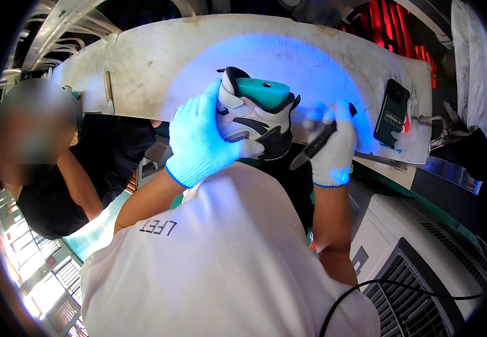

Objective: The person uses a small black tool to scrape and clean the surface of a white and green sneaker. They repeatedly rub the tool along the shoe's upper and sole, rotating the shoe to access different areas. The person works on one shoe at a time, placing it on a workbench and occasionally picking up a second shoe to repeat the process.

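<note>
My left hand [201, 132], in a white knit glove lit blue, grips the side of a grey, white and black shoe upper [252, 121]. A teal shoe last [266, 91] fills the upper and shows at its opening. The shoe is held up at the table's near edge. To its right, my gloved right hand [333, 137] is closed around a slim black-handled tool [317, 146], whose greyish rounded end points down and left. Its exact kind is unclear, and the fingers are partly blurred. The tool and the shoe are apart.
A blue light patch lies across the pale worktable [153, 62]. A wooden-handled tool [108, 90] lies at left, a dark phone [392, 112] at right. Another person in black [103, 163] sits at my left. A grey-white vented machine [412, 253] and a black cable [401, 282] are at lower right.
</note>
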{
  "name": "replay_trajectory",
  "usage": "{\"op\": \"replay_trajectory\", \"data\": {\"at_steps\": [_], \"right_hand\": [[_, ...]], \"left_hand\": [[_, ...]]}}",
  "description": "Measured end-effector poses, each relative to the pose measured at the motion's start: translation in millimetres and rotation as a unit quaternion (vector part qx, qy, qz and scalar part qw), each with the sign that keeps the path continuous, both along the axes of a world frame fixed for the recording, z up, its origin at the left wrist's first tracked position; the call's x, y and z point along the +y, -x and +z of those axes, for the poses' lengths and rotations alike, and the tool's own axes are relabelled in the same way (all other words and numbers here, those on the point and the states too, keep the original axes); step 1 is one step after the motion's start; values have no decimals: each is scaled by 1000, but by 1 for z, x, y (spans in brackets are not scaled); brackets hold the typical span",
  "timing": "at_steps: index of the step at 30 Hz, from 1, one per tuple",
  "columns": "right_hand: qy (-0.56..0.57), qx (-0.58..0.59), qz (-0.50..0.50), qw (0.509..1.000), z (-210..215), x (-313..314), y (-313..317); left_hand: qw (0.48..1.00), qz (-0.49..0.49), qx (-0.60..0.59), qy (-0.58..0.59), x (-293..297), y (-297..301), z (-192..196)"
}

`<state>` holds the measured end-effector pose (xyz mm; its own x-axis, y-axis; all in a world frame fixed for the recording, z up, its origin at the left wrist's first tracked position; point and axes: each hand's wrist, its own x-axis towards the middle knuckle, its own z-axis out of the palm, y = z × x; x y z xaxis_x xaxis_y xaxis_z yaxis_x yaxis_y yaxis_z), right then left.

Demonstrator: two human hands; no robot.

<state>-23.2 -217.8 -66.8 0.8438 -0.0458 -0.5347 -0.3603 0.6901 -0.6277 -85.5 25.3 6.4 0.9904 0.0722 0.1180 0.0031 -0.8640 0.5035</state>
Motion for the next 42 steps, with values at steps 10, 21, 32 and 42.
{"op": "replay_trajectory", "data": {"at_steps": [10,21,32,42], "right_hand": [[166,55,10,985,20,54,19],[172,3,-87,981,13,72,39],[166,-149,62,973,-5,45,-17],[-27,-35,78,996,-7,52,-40]], "left_hand": [[992,-39,-118,-15,8,13,-14],[995,-13,-95,23,9,3,-22],[957,78,-46,276,-9,36,-47],[940,-22,-3,341,15,15,-50]]}}
